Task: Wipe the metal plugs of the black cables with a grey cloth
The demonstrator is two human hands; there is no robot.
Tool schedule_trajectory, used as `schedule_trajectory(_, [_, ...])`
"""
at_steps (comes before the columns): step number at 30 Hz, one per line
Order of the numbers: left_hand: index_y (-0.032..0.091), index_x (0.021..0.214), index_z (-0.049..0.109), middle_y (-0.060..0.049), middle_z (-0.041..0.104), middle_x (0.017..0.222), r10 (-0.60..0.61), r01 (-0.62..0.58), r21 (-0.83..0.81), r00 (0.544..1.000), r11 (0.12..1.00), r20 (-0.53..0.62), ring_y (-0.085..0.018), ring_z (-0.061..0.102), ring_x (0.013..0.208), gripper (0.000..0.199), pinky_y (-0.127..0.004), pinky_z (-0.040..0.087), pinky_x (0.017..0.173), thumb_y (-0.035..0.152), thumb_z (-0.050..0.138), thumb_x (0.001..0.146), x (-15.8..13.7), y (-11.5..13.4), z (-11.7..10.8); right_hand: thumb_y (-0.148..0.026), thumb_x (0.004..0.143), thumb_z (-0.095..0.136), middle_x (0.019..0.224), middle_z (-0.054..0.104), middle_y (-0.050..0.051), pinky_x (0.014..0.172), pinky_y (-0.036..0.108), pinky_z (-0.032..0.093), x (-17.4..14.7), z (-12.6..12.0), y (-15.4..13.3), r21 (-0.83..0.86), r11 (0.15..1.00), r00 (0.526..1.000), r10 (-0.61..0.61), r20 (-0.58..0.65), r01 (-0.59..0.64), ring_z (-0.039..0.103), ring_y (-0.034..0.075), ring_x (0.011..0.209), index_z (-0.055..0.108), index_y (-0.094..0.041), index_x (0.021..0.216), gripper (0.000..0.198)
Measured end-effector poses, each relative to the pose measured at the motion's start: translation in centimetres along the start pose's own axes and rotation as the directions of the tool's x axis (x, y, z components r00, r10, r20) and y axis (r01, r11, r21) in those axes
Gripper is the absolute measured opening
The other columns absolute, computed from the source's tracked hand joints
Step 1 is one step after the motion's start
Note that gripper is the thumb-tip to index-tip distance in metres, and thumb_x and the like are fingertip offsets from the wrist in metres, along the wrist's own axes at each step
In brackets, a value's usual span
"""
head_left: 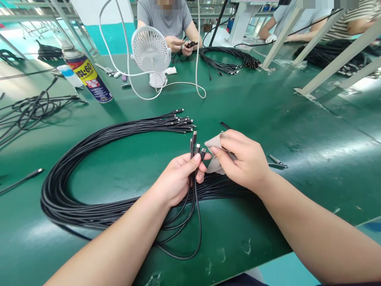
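Several black cables (pixel 199 222) are pinched near their plugs in my left hand (pixel 181 174), with the metal USB-C-like tips pointing up and away from me. Just to the right, my right hand (pixel 244 159) grips a light grey cloth (pixel 214 167), whose edge is close to the plugs; I cannot tell if it touches them. Beneath both hands lies a large bundle of black cables (pixel 56 186), curved in a C on the green table (pixel 119 163). The plug ends (pixel 181 123) of its far side lie beyond my left hand.
A spray can (pixel 92 77), a white fan (pixel 151 51) and its white cord stand farther back. Loose cables (pixel 32 107) lie at left. Tweezers (pixel 276 161) lie right of my right hand. Across the table a person (pixel 166 24) handles cables; slanted metal legs (pixel 336 55) stand at right.
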State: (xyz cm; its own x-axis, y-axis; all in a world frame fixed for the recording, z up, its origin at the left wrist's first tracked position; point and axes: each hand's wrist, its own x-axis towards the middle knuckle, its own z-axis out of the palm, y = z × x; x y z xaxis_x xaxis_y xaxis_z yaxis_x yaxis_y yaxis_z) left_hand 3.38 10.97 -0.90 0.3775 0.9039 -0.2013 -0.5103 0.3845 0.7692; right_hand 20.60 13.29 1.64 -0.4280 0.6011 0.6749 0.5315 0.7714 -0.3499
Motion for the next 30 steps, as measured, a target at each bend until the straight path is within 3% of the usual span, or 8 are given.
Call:
schedule_trajectory(6, [0.011,0.068,0.066,0.0,0.057,0.06,-0.02,0.02,0.006,1.0,1.0,-0.002,-0.007,0.046,0.051,0.033,-0.024,0.035,0.055,0.04,0.078,0.077,0.0,0.06,0.02,-0.008,0.088,0.057,0.077,0.059,0.003,0.059,0.025,0.045,-0.07,-0.11,0.16,0.028,0.999,0.999,-0.033,0.034,0.032,0.056,0.013,0.066,0.059,-0.019,0.073,0.019])
schedule_trajectory(11, [0.011,0.084,0.072,0.001,0.058,0.063,-0.02,0.02,0.006,1.0,1.0,-0.007,-0.006,0.046,0.051,0.03,-0.023,0.034,0.054,0.039,0.079,0.076,-0.06,0.13,0.05,-0.007,0.088,0.056,0.067,0.053,0.0,0.058,0.025,0.044,0.0,-0.24,0.28,-0.02,1.0,1.0,0.017,0.0,-0.017,0.052,0.013,0.062,0.058,-0.02,0.07,0.022])
schedule_trajectory(16, [0.011,0.073,0.069,0.001,0.057,0.062,-0.019,0.019,-0.03,1.0,0.999,-0.018,-0.007,0.047,0.053,0.029,-0.022,0.036,0.055,0.038,0.08,0.076,0.02,0.09,0.02,-0.008,0.088,0.057,0.072,0.056,0.001,0.056,0.023,0.043,0.0,-0.09,0.1,0.015,0.999,0.998,-0.052,0.03,0.051,0.053,0.011,0.062,0.059,-0.018,0.072,0.019])
schedule_trajectory(20, [0.011,0.085,0.073,0.001,0.058,0.064,-0.021,0.019,-0.053,0.999,0.998,-0.035,-0.006,0.046,0.052,0.031,-0.021,0.037,0.054,0.038,0.082,0.073,0.09,0.04,0.05,-0.007,0.088,0.056,0.068,0.053,0.0,0.055,0.022,0.043,-0.11,0.14,0.12,-0.038,0.999,0.999,-0.016,-0.029,0.015,0.052,0.011,0.061,0.055,-0.018,0.067,0.024])
schedule_trajectory(25, [0.01,0.071,0.069,0.001,0.057,0.063,-0.036,0.032,-0.084,0.999,0.996,-0.037,-0.006,0.046,0.053,0.029,-0.02,0.039,0.054,0.037,0.082,0.073,0.09,0.05,0.03,-0.008,0.088,0.056,0.071,0.055,0.001,0.056,0.023,0.045,-0.25,0.33,0.16,0.003,1.0,0.999,-0.019,0.026,0.019,0.053,0.011,0.062,0.061,-0.018,0.073,0.018])
schedule_trajectory(30, [0.01,0.083,0.073,0.001,0.057,0.064,-0.024,0.021,-0.076,0.999,0.997,-0.036,-0.006,0.045,0.052,0.03,-0.02,0.038,0.053,0.037,0.083,0.073,0.07,0.09,0.11,-0.006,0.087,0.054,0.068,0.054,0.0,0.054,0.023,0.043,-0.06,0.08,0.09,0.001,1.0,1.0,0.029,-0.008,-0.029,0.051,0.01,0.059,0.059,-0.019,0.069,0.022])
